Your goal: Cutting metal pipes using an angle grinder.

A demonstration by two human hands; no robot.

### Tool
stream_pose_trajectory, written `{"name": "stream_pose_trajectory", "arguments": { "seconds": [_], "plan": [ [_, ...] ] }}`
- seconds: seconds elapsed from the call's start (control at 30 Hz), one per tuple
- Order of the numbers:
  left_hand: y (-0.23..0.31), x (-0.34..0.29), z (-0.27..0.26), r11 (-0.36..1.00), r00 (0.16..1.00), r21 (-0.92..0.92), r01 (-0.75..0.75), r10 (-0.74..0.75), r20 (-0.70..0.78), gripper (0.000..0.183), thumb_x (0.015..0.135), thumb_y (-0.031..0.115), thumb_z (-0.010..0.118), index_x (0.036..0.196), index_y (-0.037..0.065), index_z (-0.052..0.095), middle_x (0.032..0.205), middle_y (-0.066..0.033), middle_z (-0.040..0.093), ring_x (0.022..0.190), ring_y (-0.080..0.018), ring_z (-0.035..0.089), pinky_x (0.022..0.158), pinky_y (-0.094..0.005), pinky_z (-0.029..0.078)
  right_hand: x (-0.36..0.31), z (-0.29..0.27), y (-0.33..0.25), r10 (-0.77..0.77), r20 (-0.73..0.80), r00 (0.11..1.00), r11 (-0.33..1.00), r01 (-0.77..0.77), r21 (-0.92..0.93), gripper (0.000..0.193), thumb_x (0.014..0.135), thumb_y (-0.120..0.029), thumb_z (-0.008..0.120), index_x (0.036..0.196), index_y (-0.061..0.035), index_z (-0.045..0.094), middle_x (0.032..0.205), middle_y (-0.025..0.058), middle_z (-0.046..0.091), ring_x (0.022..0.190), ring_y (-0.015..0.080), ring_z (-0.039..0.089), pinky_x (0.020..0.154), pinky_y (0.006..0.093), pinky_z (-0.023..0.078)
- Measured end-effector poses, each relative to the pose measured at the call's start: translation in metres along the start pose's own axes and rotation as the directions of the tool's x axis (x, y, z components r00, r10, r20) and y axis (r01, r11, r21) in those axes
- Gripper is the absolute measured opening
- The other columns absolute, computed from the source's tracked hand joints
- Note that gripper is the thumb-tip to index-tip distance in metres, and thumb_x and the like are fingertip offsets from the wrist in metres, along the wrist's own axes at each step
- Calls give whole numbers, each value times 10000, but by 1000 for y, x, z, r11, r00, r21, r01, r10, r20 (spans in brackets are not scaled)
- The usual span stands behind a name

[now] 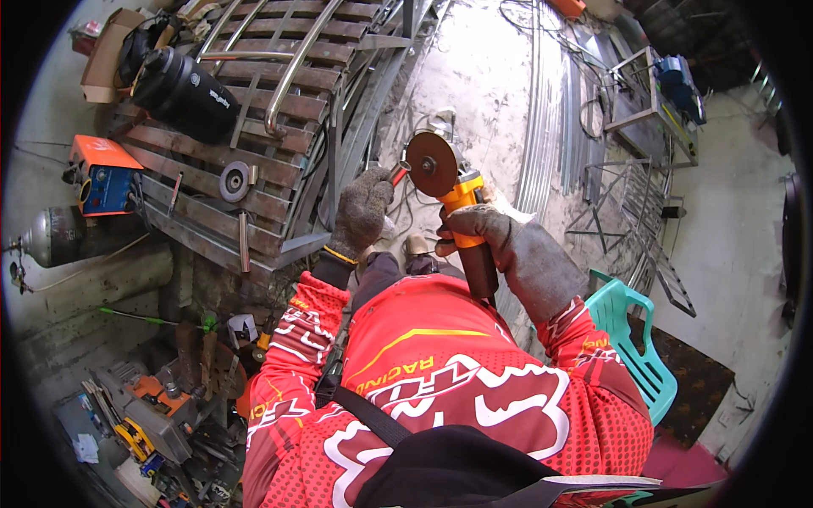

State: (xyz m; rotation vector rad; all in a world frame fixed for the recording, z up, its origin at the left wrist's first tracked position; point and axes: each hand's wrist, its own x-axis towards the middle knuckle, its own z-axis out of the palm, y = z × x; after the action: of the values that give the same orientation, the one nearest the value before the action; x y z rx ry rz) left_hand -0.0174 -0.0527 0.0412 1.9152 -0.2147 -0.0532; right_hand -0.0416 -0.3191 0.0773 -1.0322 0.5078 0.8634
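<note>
My right hand [521, 250], in a grey glove, is wrapped round the body of a yellow and black angle grinder [462, 196]. A brown disc [426, 179] is mounted on the grinder and faces up toward me. Just left of it, my left hand [362, 207] in a grey knit glove is closed round a short metal tube piece [399, 173]. That piece's far end is at the disc's left edge; whether they touch I cannot tell. The glove hides the rest of the tube. Whether the disc spins does not show.
At left, a slatted workbench [279, 173] bears bent metal tubes, a black bottle [186, 95] and a grinding wheel [235, 181]. Beside it are an orange and blue machine [106, 176] and a gas cylinder [63, 237]. A teal plastic chair [631, 347] stands at right. Metal bars [546, 127] lie beyond.
</note>
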Motion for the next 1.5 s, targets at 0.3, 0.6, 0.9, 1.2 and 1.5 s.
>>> {"name": "stream_pose_trajectory", "arguments": {
  "seconds": [0.3, 0.6, 0.9, 1.2, 1.5],
  "plan": [
    [20, 0, 1, 987, 996, 131, 90, -87, -32, 213, 974, 209, 589, 1015, 16, 670, 905, -223, 665, 851, -409, 677, 743, -467, 521, -4, 10, -2, 25, -39, 999, 1000, -24, 9, 539, 807, -3, 775, 1297, -41, 553, 1074, 139, 644, 954, 328, 709, 790, 511, 660],
    [-1, -4, -2, 991, 990, 124, -46, 62, -127, 209, 970, 178, 676, 1102, 18, 651, 798, -102, 642, 700, -191, 636, 610, -355, 505, 6, 5, 10, 56, -33, 998, 998, -57, -21, 421, 841, -114, 788, 1199, 13, 607, 1070, 148, 673, 973, 314, 719, 870, 450, 651],
    [44, -23, -31, 41, 906, -923, 384, -209, 368, 437, 1019, 386, 537, 1170, -15, 624, 824, -103, 592, 672, -198, 576, 510, -327, 469, 3, -11, 10, -15, -23, 1000, 995, 17, 100, 445, 778, -82, 824, 1160, 4, 613, 1003, 116, 649, 919, 320, 717, 796, 527, 659],
    [58, -25, -34, -3, 882, -904, 428, -215, 419, 516, 1010, 443, 515, 1143, -41, 638, 752, -132, 585, 578, -227, 535, 482, -359, 445, 0, -9, 13, -38, -1, 999, 989, 38, 141, 450, 792, -71, 802, 1187, 9, 602, 1023, 117, 643, 922, 315, 706, 789, 526, 662],
    [54, -22, -34, -1, 905, -916, 400, -157, 395, 429, 1013, 383, 568, 1190, -7, 607, 829, -107, 584, 699, -219, 577, 596, -365, 489, -1, -6, 12, -12, 5, 1000, 993, 11, 119, 434, 784, -72, 802, 1163, 18, 613, 1008, 128, 653, 926, 320, 711, 802, 518, 659]
  ]
}}
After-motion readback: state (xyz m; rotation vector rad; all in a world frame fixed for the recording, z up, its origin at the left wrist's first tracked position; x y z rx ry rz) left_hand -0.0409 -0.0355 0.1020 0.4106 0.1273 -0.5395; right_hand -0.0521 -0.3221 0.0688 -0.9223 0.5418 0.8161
